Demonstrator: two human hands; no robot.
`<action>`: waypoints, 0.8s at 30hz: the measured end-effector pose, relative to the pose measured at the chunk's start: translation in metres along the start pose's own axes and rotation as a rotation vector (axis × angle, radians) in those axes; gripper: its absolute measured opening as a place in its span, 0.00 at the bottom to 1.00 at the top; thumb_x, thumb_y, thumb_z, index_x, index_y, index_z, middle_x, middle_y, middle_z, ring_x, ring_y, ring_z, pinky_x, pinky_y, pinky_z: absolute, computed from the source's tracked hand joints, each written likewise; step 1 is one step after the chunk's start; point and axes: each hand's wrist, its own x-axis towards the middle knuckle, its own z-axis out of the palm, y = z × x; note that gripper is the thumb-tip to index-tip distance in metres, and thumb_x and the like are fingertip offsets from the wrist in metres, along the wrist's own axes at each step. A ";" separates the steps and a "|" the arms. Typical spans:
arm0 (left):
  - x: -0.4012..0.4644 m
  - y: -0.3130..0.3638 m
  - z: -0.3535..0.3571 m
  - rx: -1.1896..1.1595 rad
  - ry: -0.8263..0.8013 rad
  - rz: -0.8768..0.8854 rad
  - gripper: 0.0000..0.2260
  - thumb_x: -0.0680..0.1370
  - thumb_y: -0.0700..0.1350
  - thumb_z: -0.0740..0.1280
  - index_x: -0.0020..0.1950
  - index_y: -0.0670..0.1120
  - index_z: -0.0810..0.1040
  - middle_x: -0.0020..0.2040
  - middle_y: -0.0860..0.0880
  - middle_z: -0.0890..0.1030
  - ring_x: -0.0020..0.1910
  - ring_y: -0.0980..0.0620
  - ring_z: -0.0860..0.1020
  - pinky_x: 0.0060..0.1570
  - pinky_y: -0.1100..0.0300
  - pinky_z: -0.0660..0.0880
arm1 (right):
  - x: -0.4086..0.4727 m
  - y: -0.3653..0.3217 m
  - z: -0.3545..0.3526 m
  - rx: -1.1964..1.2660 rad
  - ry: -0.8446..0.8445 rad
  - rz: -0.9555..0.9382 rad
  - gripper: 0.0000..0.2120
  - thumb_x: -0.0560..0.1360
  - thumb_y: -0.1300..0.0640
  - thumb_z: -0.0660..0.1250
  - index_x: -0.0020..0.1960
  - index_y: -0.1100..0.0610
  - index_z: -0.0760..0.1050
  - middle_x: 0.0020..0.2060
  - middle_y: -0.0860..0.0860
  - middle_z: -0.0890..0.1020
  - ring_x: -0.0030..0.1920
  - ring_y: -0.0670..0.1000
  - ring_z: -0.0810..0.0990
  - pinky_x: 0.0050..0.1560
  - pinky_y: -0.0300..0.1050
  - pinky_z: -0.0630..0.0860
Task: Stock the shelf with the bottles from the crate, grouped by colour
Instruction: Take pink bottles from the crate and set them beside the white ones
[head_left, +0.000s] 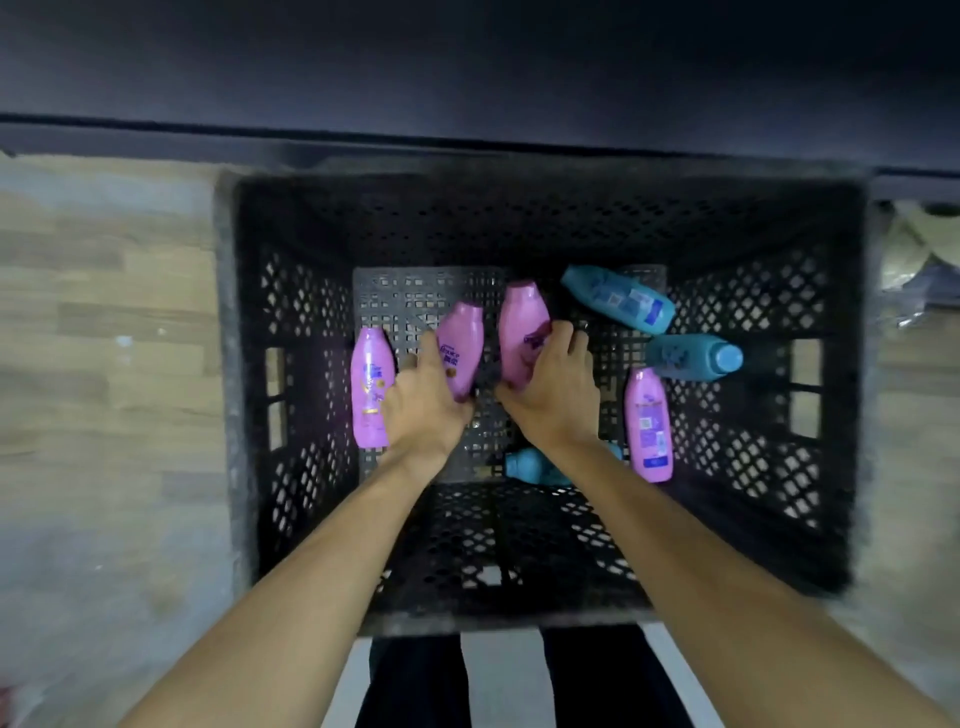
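Both arms reach down from the lower edge of the view into a black lattice-walled crate (291, 364) standing on a pale wood-plank floor (104, 312), with a dark shelf edge (467, 135) running across at twelve o'clock. The left hand (423, 402) has its grip closed round the base of a pink bottle (462, 348) near the crate's centre, thumb on the near side and fingers curled over its label; the label carries dark printed characters, too blurred to read. The right hand (553, 395) grips a second pink bottle (522, 332) just beside the first, fingers wrapped over its right flank, thumb tucked under the base, cap end pointing to twelve o'clock. Both wrists are bent slightly inward, so the two hands sit close together yet apart. At nine o'clock on the crate floor lies a third pink bottle (370, 387) with a gold-trimmed label — the writing is illegible. At four o'clock lies a fourth pink bottle (649, 426), showing a back label with a small square code and fine print that cannot be made out. A teal bottle (618, 299) lies tilted at one o'clock, with a pale blue-and-white label, also unreadable. Another teal bottle (693, 357) lies at three o'clock, its blue cap pointing right. A third teal bottle (535, 465) lies at six o'clock — partly hidden under the right forearm.
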 end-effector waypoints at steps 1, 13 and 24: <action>-0.014 0.005 -0.016 -0.043 0.017 0.010 0.32 0.69 0.43 0.76 0.67 0.46 0.63 0.46 0.47 0.75 0.45 0.42 0.78 0.40 0.53 0.71 | -0.013 -0.007 -0.018 0.010 0.032 -0.014 0.33 0.68 0.50 0.76 0.64 0.58 0.62 0.60 0.56 0.69 0.61 0.58 0.70 0.46 0.47 0.69; -0.155 0.092 -0.239 -0.193 0.414 0.330 0.34 0.66 0.49 0.74 0.70 0.48 0.65 0.48 0.46 0.75 0.44 0.39 0.78 0.38 0.50 0.75 | -0.140 -0.133 -0.229 0.133 0.464 -0.171 0.34 0.66 0.48 0.74 0.66 0.56 0.64 0.54 0.51 0.70 0.56 0.55 0.72 0.43 0.51 0.75; -0.245 0.142 -0.358 -0.306 0.619 0.548 0.35 0.67 0.52 0.74 0.71 0.51 0.64 0.48 0.48 0.74 0.45 0.42 0.78 0.40 0.52 0.73 | -0.215 -0.191 -0.361 0.197 0.782 -0.278 0.35 0.67 0.45 0.75 0.67 0.55 0.63 0.55 0.49 0.69 0.55 0.52 0.72 0.40 0.45 0.67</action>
